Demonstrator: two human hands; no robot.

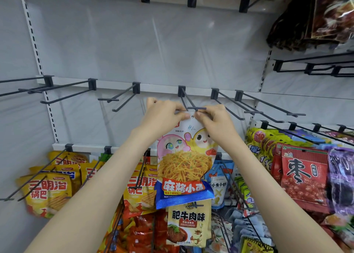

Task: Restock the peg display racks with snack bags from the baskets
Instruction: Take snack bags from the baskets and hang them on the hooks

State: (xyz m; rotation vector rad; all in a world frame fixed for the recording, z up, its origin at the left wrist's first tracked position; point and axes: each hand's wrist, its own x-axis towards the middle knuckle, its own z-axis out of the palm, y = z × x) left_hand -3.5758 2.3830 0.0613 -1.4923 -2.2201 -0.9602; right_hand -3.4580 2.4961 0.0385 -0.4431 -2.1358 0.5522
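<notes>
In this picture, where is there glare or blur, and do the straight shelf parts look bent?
Head view: soft glare streaks on the white back panel; the left slotted upright leans and curves from wide-angle distortion; yellow bags at lower left are blurred; the noodle bag pinched by left hand and right hand is sharp.

Cartoon noodle snack bag [183, 162] at peg [191, 107]
</notes>
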